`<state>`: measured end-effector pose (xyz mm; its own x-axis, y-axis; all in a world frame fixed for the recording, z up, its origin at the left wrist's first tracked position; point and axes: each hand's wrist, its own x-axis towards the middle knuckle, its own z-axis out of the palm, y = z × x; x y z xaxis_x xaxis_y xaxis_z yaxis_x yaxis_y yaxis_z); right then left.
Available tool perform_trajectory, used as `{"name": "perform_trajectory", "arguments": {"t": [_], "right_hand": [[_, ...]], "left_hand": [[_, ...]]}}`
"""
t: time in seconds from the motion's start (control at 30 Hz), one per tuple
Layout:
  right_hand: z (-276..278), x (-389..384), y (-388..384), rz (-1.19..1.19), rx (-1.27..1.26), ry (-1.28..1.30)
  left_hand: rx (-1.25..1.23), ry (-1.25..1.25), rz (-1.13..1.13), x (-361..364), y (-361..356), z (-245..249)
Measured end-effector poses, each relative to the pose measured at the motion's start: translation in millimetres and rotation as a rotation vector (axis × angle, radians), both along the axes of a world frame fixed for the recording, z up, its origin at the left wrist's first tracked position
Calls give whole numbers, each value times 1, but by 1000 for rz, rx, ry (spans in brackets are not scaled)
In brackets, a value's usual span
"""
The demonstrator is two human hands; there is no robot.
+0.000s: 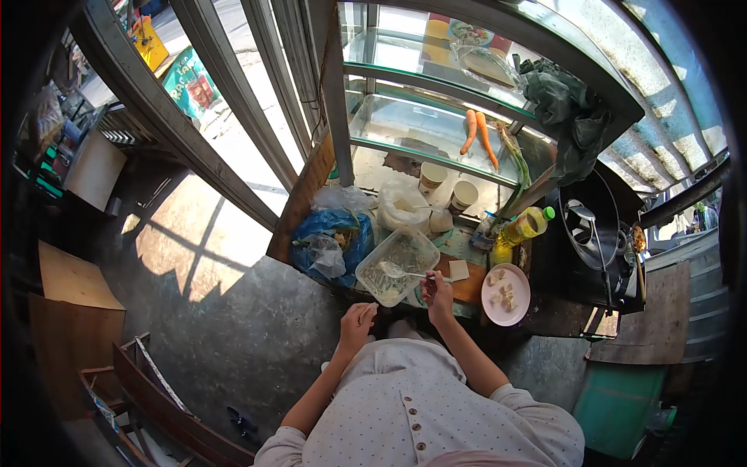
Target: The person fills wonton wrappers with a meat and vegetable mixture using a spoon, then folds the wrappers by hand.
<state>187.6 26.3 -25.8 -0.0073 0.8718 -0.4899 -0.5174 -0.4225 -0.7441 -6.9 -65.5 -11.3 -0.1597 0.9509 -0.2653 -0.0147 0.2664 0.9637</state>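
My right hand (437, 291) is closed round the handle of a spoon (393, 269), whose bowl is over a clear plastic container (420, 243). A pale, shredded-looking mix (393, 286) coats the inside of the container. Just below its near corner, my left hand (356, 325) is closed, a small pale bit showing at its fingertips; I cannot tell what it is. To the right of the spoon hand, a pale square piece (459, 270) lies on a wooden board (467, 290). Beside the board, a pink plate (495, 313) carries several small pale pieces (507, 299).
A blue plastic bag (354, 253) and a white bag (401, 204) crowd the counter's left. Paper cups (464, 194) and an oil bottle (529, 223) stand behind. Carrots (485, 140) lie in the glass case (405, 117). At right sits a large dark pan (580, 249).
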Motion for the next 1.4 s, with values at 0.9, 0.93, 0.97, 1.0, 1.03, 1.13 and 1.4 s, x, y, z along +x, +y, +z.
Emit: {"name": "perform_trajectory", "arguments": {"t": [0.9,0.93,0.97,1.0,1.03,1.13,1.4], "right_hand": [[71,28,6,120,205,511],[71,28,6,120,213,509],[71,27,5,113,216,501],[71,27,6,106,220,493],[71,27,6,100,224,484],[73,27,7,113,251,471],[83,34,12,6,239,358]], "left_hand": [[-224,-1037,102,10,78,103],[-197,-1051,117,13,78,103],[-171,-1064,132,16,77,103],[-166,-1060,161,18,77,104],[-161,-1057,190,21,77,106],[-132,-1086,244,27,77,104],[-44,-1173,327,29,76,91]]}}
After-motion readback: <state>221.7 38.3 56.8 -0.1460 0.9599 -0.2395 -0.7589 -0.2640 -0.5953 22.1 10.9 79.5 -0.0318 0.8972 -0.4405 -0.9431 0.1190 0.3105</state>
